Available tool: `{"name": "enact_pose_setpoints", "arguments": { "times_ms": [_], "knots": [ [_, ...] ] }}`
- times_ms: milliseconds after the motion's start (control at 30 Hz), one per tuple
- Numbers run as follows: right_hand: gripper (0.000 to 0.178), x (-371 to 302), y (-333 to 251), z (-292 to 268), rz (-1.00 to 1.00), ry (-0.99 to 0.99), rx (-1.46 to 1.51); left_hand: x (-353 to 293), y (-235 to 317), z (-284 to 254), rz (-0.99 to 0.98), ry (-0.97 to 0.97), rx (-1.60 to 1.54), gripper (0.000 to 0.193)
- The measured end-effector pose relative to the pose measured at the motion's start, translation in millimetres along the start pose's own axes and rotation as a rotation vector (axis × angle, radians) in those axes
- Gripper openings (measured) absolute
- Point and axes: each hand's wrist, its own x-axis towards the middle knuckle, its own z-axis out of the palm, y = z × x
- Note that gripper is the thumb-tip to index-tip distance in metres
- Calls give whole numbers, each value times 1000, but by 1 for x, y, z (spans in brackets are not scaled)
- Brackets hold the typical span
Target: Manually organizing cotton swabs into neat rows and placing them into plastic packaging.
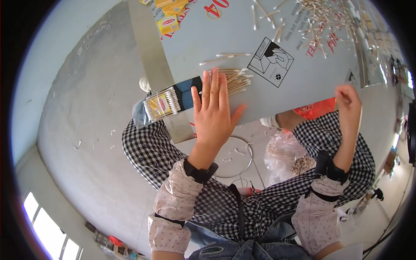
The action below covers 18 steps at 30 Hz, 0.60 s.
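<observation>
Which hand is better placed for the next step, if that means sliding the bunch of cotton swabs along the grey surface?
Probably the left hand: it is spread, its fingers over the bunch of cotton swabs. The right hand is curled, well off to the right, farther from them.

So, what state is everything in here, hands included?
Left hand: open, fingers extended over the swab bundle.
Right hand: fingers curled; can't tell if it holds anything.
Swab bundle: loosely fanned, partly covered.
Swab packet: swabs lined up inside; can't tell if sealed.
Yellow cards: heaped, overlapping.
Swab pile: loose, jumbled.
Clear plastic bag: crumpled.
</observation>
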Motion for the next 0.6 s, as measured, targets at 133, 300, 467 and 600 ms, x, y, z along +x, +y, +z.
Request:
{"name": "enact_pose_setpoints", "arguments": {
  "times_ms": [133, 300, 467, 600],
  "knots": [
    [11, -13, 88, -27, 222, -67, -162, -11, 5, -2, 26, -42, 16, 84],
    [19, -22, 67, -4, 129, 114, -209, -26, 7, -11, 26, -91, 31, 85],
    [27, -17, -76, 57, -260, -111, 52, -39, 18, -9, 99, -153, -3, 90],
    [25, -10, -125, 121, -652, -261, 95, -46, 17, 1, 118, -164, 100, 90]
  ]
}}
